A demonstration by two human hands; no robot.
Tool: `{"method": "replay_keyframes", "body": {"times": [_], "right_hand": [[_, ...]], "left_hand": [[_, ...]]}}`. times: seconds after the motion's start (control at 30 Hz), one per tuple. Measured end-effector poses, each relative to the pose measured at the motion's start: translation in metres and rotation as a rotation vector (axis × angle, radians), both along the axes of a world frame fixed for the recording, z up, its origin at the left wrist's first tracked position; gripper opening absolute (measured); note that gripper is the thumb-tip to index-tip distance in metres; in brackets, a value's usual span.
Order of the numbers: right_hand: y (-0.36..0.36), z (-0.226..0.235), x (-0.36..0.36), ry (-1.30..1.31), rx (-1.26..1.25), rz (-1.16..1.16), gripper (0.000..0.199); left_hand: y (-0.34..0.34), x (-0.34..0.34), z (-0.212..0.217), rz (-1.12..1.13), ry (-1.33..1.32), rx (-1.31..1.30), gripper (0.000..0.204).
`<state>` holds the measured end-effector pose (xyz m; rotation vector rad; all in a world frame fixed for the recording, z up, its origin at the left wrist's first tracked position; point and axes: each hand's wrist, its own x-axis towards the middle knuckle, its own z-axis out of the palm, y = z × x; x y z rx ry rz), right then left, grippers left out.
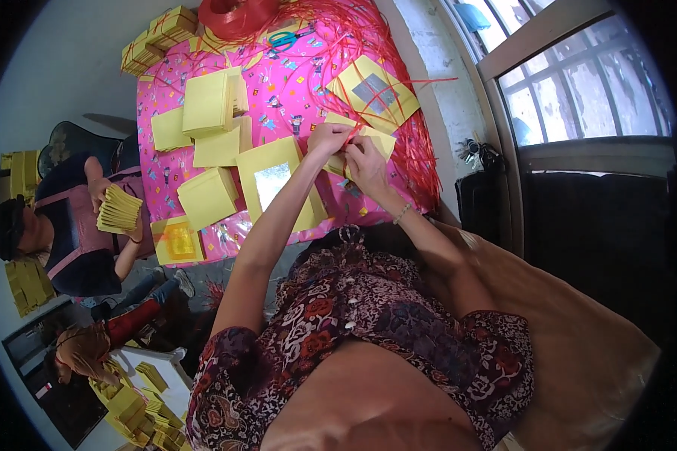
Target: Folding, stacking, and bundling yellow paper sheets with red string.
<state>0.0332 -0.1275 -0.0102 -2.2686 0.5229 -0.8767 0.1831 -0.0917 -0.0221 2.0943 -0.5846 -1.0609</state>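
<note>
A small bundle of yellow paper [382,143] lies at the right side of the pink table, under both my hands. Over it my left hand [329,140] is closed, pinching a red plastic strip [355,132]. My right hand [367,164] is closed too, its fingers pinched at the same strip just to the right; the fingertips are partly hidden. Left of my forearm lies a yellow sheet with a silver foil square [273,185]. Beyond my hands another yellow sheet with a grey square [374,92] rests among loose red strips.
Stacks of yellow paper [207,103] cover the middle of the patterned pink table [267,98]. Teal-handled scissors [282,40] and a red roll of strip [237,16] are at the far side. A co-worker at left holds fanned yellow paper [119,210]. A wall and window border the right.
</note>
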Motion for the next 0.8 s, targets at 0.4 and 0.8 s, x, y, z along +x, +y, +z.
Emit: {"method": "replay_keyframes", "body": {"times": [0.4,0.8], "right_hand": [[-0.001,0.0,0.001,-0.018,-0.018,0.037,0.025],[-0.01,-0.007,0.001,-0.076,0.141,0.056,0.023]], "left_hand": [[0.028,-0.006,0.022,-0.189,0.358,-0.329,0.042],[0.03,-0.025,-0.003,-0.18,0.074,-0.553,0.041]]}}
